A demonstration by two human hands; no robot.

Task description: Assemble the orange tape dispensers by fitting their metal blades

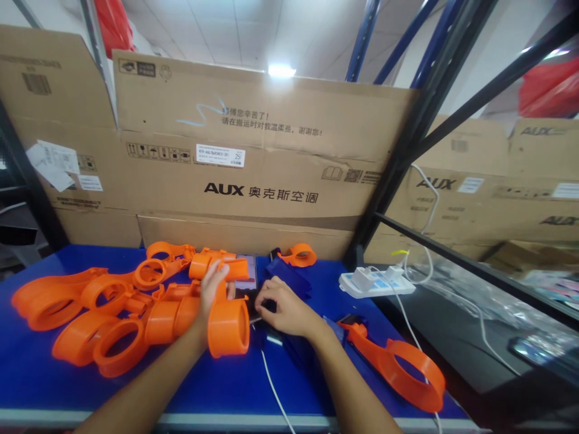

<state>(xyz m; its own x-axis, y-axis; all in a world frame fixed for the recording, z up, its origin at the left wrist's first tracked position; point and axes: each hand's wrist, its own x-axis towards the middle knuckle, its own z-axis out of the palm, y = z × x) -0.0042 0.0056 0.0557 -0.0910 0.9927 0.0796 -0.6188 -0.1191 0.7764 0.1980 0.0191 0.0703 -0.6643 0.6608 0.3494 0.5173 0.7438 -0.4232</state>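
My left hand (208,295) is wrapped round an orange plastic part (229,328) that has a wide ring at its near end. Beside it, my right hand (287,306) has its thumb and forefinger curled together at a dark piece (246,307) next to the orange part. What lies between those right fingertips is too dark and small to make out. Left of my hands lies a pile of similar orange ring-shaped parts (120,346). Another orange ring part (418,374) with a dark end lies to the right, and one more (302,255) sits at the back.
The blue tabletop (190,392) carries dark blue pieces (294,277) behind my right hand. A white power strip (377,283) with plugs and cables stands at the right edge. A white cable (274,380) runs toward me. Behind rises a cardboard wall (262,163), beside a metal post (398,157).
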